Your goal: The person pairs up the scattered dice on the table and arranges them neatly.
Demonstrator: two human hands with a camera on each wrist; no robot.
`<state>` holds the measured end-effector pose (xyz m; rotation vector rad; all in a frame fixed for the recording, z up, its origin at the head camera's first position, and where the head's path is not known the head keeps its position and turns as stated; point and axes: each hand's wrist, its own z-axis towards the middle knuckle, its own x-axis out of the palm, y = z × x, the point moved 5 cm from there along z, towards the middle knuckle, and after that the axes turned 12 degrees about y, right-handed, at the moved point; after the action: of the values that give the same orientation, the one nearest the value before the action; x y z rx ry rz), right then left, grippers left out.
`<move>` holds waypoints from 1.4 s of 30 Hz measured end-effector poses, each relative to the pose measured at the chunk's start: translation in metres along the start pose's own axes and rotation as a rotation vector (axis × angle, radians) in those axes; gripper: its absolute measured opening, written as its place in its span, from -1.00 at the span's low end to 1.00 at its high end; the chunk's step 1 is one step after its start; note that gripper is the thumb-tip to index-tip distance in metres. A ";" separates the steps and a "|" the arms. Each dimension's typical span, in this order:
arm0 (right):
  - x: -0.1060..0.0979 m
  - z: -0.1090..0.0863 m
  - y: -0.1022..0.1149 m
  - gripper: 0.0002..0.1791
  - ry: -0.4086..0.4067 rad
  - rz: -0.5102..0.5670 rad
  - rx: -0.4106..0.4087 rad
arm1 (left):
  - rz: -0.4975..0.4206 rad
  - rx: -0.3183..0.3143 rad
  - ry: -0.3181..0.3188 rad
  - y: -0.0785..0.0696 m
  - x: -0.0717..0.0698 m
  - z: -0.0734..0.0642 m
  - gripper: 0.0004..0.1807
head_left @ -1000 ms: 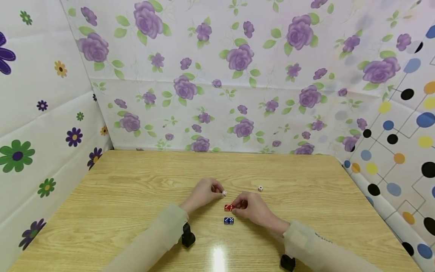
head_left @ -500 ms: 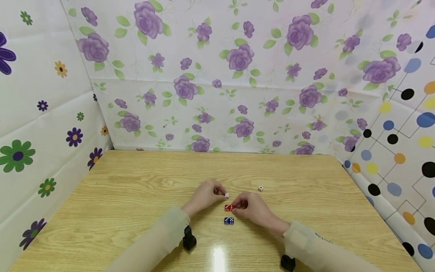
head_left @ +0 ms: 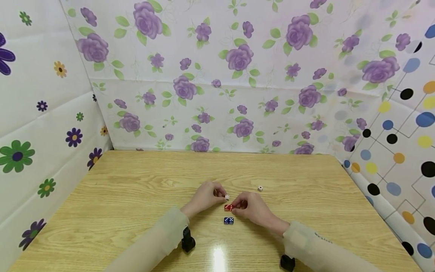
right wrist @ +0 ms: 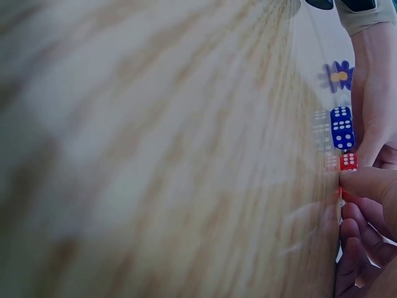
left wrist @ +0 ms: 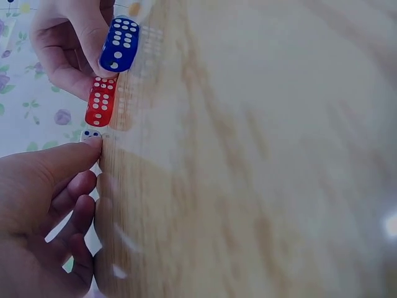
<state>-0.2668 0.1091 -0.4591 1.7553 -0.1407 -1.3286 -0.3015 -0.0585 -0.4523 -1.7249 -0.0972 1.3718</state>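
Note:
Thumb and fingers of my left hand pinch a white die just behind a pair of red dice, low at the table. That die's dark pips show beyond my left thumb in the left wrist view. My right hand pinches the right-hand red die at its right side; in the right wrist view the thumb covers part of the red. The two red dice sit side by side. Nearer to me, two blue dice stand side by side, touched by neither hand.
Another white die lies alone on the wooden table, behind and right of my right hand. Patterned cloth walls rise along the table's back and sides. Black wrist cameras hang below both sleeves.
My left hand has carried the white die a little right and toward me, closer to the red dice. The right hand, red dice and blue dice stay in place.

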 end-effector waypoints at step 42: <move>-0.062 -0.006 -0.016 -0.83 -0.184 -0.086 0.054 | -0.036 -0.014 0.024 0.002 0.002 0.000 -0.92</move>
<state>-0.2945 0.1570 -0.4264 1.6980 -0.2066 -1.5618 -0.3015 -0.0587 -0.4551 -1.7424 -0.1241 1.3272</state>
